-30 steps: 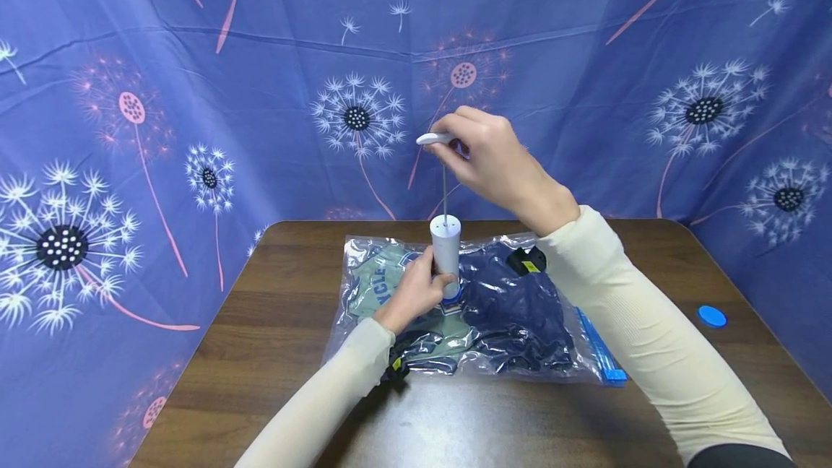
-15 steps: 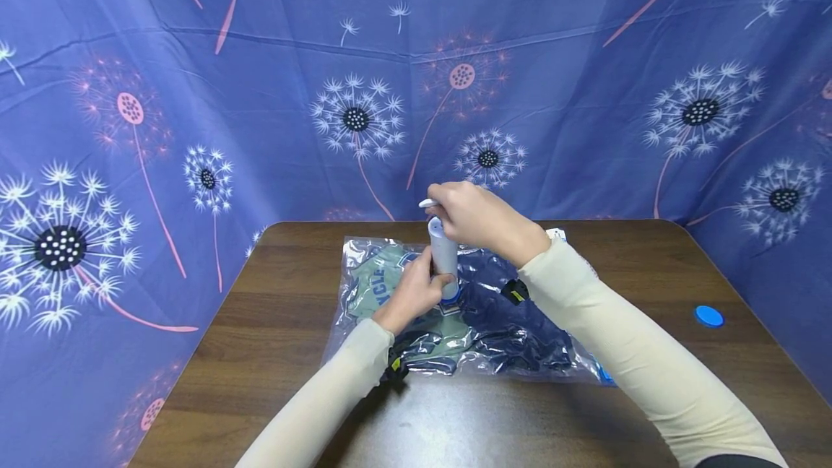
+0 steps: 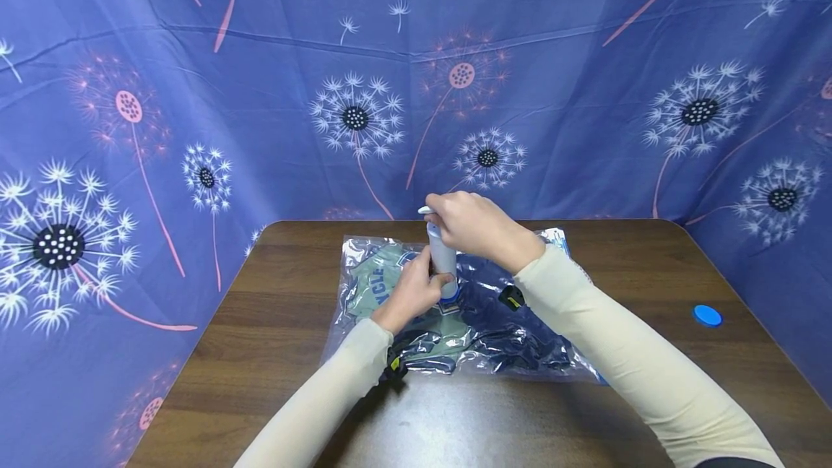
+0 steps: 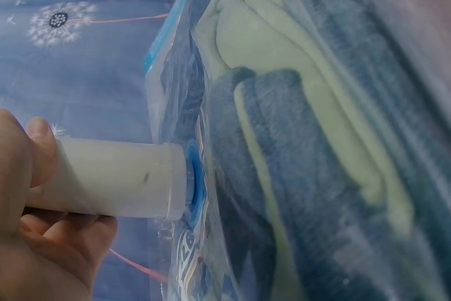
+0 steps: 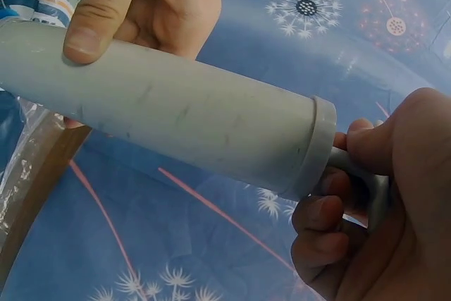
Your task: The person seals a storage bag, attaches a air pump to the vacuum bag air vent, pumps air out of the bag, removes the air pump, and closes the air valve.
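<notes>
A white hand pump (image 3: pixel 443 255) stands nearly upright on the blue valve (image 4: pixel 196 182) of a clear vacuum storage bag (image 3: pixel 354 331). Folded green and navy clothes (image 4: pixel 282 139) show through the plastic. My left hand (image 3: pixel 416 287) grips the pump's barrel low down, thumb on the near side. At the top, my right hand (image 3: pixel 477 226) curls round the white pump handle (image 5: pixel 377 192). In the right wrist view the handle sits down close against the barrel's end cap (image 5: pixel 317 147). The pump rod is not visible in the head view.
The bag lies on a brown wooden table (image 3: pixel 273 309). To the right is a round blue cap (image 3: pixel 707 315). My right sleeve hides part of the bag's right side. Behind the table hangs a blue curtain (image 3: pixel 279 128) with dandelion prints.
My right hand has come down with the handle, and the exposed rod has gone into the barrel. My left hand keeps its grip in the same place.
</notes>
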A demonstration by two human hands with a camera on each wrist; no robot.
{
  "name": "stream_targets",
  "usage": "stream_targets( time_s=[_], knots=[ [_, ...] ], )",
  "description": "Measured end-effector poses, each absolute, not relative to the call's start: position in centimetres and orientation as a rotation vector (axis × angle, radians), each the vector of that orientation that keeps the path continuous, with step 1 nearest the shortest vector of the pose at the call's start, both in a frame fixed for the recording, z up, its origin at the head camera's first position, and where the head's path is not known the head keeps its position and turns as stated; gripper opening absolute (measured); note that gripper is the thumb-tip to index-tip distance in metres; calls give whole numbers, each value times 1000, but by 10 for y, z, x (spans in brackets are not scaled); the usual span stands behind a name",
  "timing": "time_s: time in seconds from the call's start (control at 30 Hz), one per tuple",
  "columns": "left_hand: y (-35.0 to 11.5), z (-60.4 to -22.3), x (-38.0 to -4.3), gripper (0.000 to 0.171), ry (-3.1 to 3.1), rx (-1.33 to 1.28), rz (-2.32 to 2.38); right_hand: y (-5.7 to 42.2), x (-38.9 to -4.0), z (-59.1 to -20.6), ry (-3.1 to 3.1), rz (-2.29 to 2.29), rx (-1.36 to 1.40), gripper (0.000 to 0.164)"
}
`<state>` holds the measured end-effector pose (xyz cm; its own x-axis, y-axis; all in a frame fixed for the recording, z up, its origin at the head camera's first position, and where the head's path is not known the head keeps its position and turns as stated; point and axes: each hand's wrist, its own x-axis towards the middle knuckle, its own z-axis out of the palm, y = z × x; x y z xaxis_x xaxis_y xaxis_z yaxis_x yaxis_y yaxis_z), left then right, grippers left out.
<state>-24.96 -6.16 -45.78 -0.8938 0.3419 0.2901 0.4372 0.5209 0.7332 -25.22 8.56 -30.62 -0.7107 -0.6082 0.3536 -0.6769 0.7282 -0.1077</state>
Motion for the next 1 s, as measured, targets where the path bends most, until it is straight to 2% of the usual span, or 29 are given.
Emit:
stream_targets(
  time_s=[0.47, 1.0],
  knots=[
    [-62, -457, -249, 41, -2655, -673, -1347, 87, -252, -309, -2623, 343, 1043, 12],
    [-63, -457, -249, 41, -2648, -675, -1353, 85, -253, -310, -2631, 367, 1025, 15]
  ],
)
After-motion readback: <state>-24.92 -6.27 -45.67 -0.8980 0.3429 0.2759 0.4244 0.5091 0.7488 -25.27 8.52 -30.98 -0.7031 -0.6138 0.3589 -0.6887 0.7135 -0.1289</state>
